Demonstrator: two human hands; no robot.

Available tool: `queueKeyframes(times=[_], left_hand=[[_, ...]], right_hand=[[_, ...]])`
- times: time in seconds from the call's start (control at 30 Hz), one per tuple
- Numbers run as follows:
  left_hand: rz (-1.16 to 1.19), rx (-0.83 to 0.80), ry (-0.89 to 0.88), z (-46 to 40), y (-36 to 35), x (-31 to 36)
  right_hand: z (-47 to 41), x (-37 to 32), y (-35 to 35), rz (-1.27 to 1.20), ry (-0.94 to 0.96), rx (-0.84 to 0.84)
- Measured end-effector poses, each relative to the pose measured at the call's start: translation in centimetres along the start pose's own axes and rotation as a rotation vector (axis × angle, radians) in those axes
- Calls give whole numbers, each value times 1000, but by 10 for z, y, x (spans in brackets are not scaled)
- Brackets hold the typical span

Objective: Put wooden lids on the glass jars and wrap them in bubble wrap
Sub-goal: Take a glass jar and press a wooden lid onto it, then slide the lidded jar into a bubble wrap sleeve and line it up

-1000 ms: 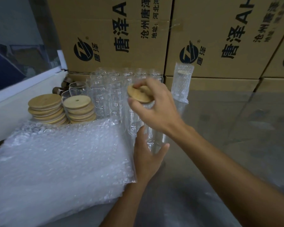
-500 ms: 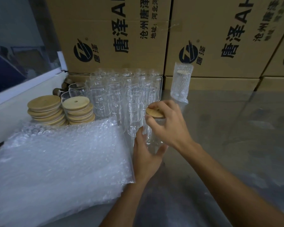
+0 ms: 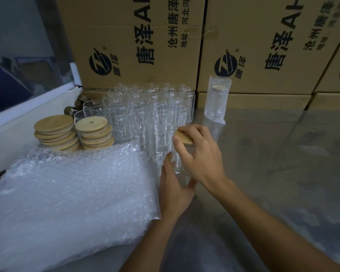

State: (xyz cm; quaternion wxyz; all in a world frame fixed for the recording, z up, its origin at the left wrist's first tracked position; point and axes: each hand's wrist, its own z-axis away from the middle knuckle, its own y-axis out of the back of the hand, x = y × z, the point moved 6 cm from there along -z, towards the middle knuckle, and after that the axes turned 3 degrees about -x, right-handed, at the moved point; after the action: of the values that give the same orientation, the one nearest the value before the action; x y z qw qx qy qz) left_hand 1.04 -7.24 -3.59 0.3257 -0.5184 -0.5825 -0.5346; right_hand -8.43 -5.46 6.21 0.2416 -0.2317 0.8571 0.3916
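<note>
Right hand (image 3: 199, 154) curls its fingers round a wooden lid (image 3: 184, 138) atop a glass jar (image 3: 177, 161) on the desk (image 3: 273, 173) | left hand (image 3: 175, 185) cups the jar's base | Risk: off-centre pressure could tip the jar into neighbouring glass jars (image 3: 145, 114).

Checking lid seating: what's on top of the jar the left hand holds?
A wooden lid sits on the glass jar, right hand gripping it, left hand around the jar. The right hand's fingers cover most of the lid; the seating can't be seen.
</note>
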Motion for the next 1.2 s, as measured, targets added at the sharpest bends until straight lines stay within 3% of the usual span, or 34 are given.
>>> queueKeyframes(times=[0.2,0.4,0.47,0.6,0.7,0.83,1.03,1.2], left_hand=[[-208,14,31,16,1,22],[-257,102,-103,45,35,91],[-258,166,-193,51,60,119],[-27,201,-474,73,103,178],[-90,239,-603,80,131,199],[-384,317,-315,42,157,170],[-786,69,217,10,150,101],[-855,2,296,8,148,90]], right_hand=[[2,17,-4,-243,-66,-70],[13,42,-10,-482,-227,-139],[15,45,-9,-496,-222,-153],[17,49,-9,-490,-226,-174],[18,53,-12,-445,-227,-222],[23,64,-20,-371,-279,-304],[27,76,-23,-295,-334,-408],[25,81,-23,-264,-340,-453]])
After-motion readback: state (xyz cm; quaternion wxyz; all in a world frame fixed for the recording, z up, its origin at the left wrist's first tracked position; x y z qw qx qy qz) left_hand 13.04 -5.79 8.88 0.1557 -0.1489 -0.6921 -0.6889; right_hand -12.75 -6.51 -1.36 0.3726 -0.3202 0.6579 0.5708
